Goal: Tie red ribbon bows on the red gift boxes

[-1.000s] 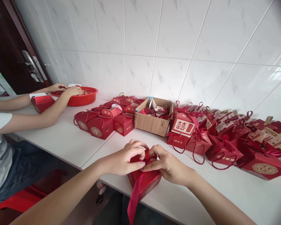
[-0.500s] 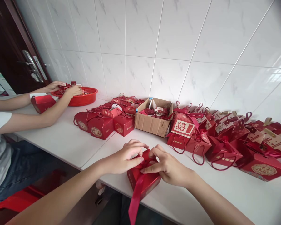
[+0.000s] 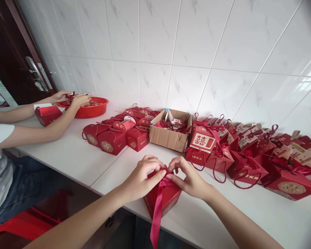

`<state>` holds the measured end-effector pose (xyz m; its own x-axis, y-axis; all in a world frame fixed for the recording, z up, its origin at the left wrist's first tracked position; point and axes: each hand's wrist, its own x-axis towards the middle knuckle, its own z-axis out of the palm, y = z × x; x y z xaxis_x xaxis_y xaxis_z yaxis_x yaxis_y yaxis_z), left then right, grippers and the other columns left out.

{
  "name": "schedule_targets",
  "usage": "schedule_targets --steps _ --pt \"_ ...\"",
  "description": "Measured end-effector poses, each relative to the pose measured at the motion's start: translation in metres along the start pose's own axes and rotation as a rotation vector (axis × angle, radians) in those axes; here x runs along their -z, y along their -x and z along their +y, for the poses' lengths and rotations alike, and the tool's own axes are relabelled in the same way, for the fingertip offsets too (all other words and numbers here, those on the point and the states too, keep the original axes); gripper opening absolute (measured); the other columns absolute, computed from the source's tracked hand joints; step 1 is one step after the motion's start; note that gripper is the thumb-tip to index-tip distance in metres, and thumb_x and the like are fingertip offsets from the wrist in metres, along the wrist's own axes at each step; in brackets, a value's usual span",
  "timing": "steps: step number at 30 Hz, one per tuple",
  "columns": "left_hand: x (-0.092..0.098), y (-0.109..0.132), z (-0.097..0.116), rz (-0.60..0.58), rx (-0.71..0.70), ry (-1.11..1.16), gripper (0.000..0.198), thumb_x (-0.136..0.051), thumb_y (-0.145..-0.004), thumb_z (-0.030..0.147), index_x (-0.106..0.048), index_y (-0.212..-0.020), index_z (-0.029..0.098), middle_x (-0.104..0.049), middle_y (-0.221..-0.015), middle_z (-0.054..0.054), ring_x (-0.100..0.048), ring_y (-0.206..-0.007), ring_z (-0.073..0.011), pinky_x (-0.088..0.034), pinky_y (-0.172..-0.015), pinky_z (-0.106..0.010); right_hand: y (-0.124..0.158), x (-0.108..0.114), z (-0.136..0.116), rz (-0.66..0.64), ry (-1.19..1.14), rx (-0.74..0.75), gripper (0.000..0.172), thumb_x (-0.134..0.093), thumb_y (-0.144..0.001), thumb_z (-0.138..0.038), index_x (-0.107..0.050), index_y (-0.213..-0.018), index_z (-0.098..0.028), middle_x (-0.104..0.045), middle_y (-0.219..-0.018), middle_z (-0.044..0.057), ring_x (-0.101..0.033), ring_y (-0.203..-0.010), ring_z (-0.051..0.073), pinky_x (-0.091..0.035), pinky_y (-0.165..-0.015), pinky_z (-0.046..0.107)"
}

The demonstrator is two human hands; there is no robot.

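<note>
At bottom centre, a pink ribbon (image 3: 157, 212) was draped down a red gift box (image 3: 171, 198) set on the white table (image 3: 111, 173). Atop it, ribbon was pinched between thumb and fingers by both left hand (image 3: 146, 176) and right hand (image 3: 188, 176). Beyond, mid-frame, a cardboard box (image 3: 167, 139) was placed beside other red boxes (image 3: 137, 140).

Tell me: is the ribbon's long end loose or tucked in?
Loose: the ribbon hangs past the red box, its tip clear of the left hand and right hand.
</note>
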<state>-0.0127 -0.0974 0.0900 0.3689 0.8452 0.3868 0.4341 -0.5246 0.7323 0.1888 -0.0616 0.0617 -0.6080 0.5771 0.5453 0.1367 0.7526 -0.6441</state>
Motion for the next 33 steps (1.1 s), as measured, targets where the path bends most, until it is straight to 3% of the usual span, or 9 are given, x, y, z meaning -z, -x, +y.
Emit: schedule_targets --steps 4,13,18,23,29,33 --pt "-0.007 0.0 -0.001 0.044 0.04 0.069 0.033 -0.058 -0.083 0.031 -0.037 -0.059 0.02 -0.067 -0.084 -0.006 -0.058 -0.093 -0.021 -0.045 -0.086 -0.033 0.001 -0.002 0.002 0.022 -0.04 -0.038 0.017 -0.054 -0.091 -0.026 -0.043 -0.103 -0.022 -0.056 -0.09 0.002 -0.054 -0.078 0.011 -0.047 -0.069 0.026" --pt "-0.013 0.002 -0.001 0.043 0.132 0.085 0.031 -0.057 -0.082 0.03 -0.041 -0.057 0.019 -0.063 -0.072 -0.003 -0.061 -0.073 -0.0178 -0.046 -0.07 -0.028 -0.001 -0.002 0.003 0.054 -0.282 -0.184 0.026 -0.062 -0.087 -0.032 -0.042 -0.1 -0.022 -0.056 -0.081 -0.001 -0.054 -0.07 0.01 -0.045 -0.065 0.026" --pt "-0.012 0.004 -0.006 0.035 0.14 0.146 0.038 -0.061 -0.079 0.027 -0.032 -0.056 0.021 -0.064 -0.067 -0.004 -0.065 -0.093 -0.0256 -0.048 -0.08 -0.032 -0.004 -0.001 0.005 0.104 -0.387 -0.238 0.034 -0.069 -0.081 -0.034 -0.042 -0.097 -0.022 -0.057 -0.077 -0.002 -0.054 -0.068 0.01 -0.044 -0.065 0.026" --pt "-0.009 0.008 -0.011 -0.003 0.137 0.194 0.041 -0.063 -0.078 0.026 -0.028 -0.057 0.022 -0.065 -0.069 -0.004 -0.066 -0.101 -0.0276 -0.049 -0.085 -0.034 -0.005 0.0 0.011 0.121 -0.428 -0.252 0.04 -0.074 -0.076 -0.037 -0.041 -0.091 -0.022 -0.058 -0.075 -0.003 -0.055 -0.068 0.011 -0.044 -0.066 0.027" --pt "-0.006 0.011 -0.009 -0.014 0.192 0.232 0.028 -0.068 -0.074 0.026 -0.044 -0.062 0.021 -0.07 -0.08 -0.005 -0.062 -0.11 -0.0295 -0.048 -0.089 -0.035 -0.004 0.002 0.007 0.104 -0.349 -0.243 0.036 -0.072 -0.077 -0.041 -0.044 -0.087 -0.021 -0.057 -0.076 -0.002 -0.057 -0.07 0.011 -0.045 -0.065 0.027" --pt "-0.009 0.014 -0.008 0.025 0.179 0.239 0.026 -0.063 -0.081 0.034 -0.051 -0.063 0.02 -0.065 -0.067 -0.003 -0.065 -0.101 -0.0269 -0.048 -0.088 -0.033 -0.003 0.004 0.002 0.085 -0.287 -0.231 0.033 -0.071 -0.078 -0.041 -0.045 -0.085 -0.02 -0.056 -0.075 -0.002 -0.056 -0.068 0.012 -0.046 -0.064 0.027"
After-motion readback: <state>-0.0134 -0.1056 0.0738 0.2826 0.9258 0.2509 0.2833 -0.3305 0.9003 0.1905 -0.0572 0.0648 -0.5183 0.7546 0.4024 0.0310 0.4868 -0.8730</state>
